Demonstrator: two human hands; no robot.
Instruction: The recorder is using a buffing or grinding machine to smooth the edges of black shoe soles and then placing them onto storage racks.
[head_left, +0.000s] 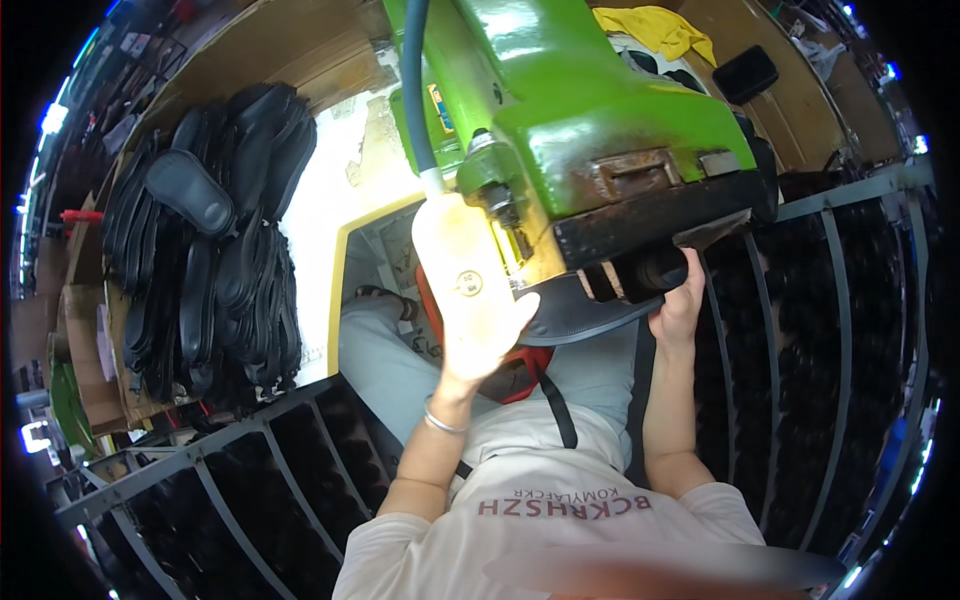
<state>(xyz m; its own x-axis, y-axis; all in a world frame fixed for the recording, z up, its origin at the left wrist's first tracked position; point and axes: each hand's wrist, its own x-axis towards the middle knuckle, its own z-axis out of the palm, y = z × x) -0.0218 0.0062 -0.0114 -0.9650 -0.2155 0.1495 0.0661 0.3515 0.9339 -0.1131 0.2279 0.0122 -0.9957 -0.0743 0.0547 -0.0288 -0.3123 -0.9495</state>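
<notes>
A black shoe sole (592, 322) lies under the head of a green stitching machine (610, 110). My right hand (680, 308) grips the sole's right end, its fingers bent up around the edge beside the machine's dark lower part. At the sole's left end is my left hand (482, 335), with the thumb against the sole. A bright, glowing lamp (462, 245) on a grey-blue flexible tube hangs over that hand and washes out its fingers, so its grip is partly hidden.
Stacked black soles (205, 250) fill a cardboard box on the left, beside a white tabletop (318, 290) with a yellow edge. Metal racks (235, 500) holding dark items flank me on both sides. A yellow cloth (660, 32) and a dark flat object (746, 74) sit at the back right.
</notes>
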